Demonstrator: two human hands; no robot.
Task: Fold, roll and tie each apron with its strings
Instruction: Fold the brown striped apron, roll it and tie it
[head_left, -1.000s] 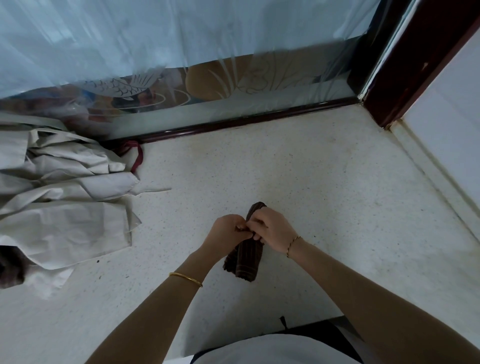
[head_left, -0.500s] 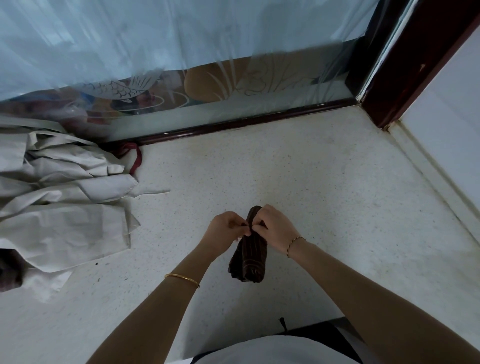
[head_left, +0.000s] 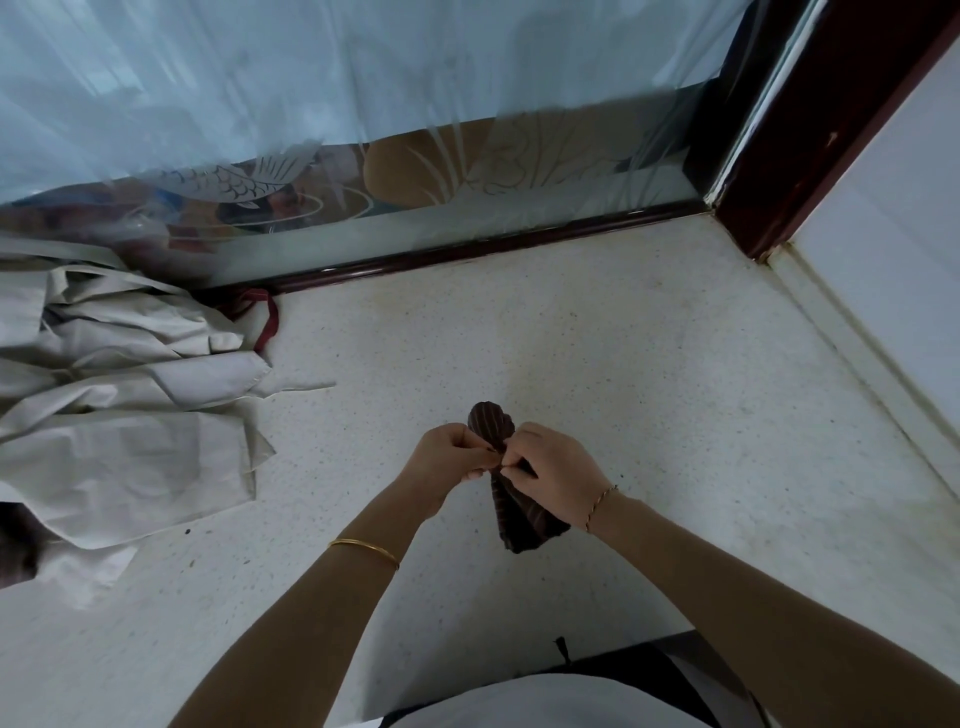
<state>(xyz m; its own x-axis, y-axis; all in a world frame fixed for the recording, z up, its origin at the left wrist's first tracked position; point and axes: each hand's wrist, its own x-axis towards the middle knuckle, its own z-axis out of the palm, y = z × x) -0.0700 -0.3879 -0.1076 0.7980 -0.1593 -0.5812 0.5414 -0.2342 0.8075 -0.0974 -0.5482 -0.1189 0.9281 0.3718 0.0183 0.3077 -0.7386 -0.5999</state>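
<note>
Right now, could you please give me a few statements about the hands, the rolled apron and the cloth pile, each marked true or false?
1. The left hand and the right hand both grip the dark rolled apron near its middle. True.
2. A pile of pale cloth lies on the left part of the speckled counter. True.
3. The pile of pale cloth touches the rolled apron. False: bare counter separates them.
4. The gold bangle is on the right wrist. False: it is on the left wrist; the right wears a thin chain bracelet.
5. The rolled apron is plain white. False: it is dark brown with thin stripes.
</note>
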